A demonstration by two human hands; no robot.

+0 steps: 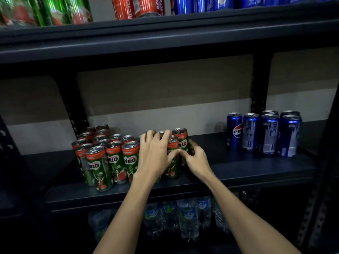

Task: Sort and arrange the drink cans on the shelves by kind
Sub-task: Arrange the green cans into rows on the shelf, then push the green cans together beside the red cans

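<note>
MILO cans [113, 160] w/ "ORIGINAL", Pepsi cans [264, 132]

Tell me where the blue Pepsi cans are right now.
In the head view, the blue Pepsi cans stand upright at the right end of the middle shelf, apart from the Milo cans that both hands are handling.

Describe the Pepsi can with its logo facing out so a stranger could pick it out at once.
Find the middle shelf of the dark rack; at its right end, apart from the green Milo cans where both hands work, stands a cluster of blue cans. Take the leftmost can. It alone shows the round Pepsi logo; its neighbours show only printed backs.
</note>
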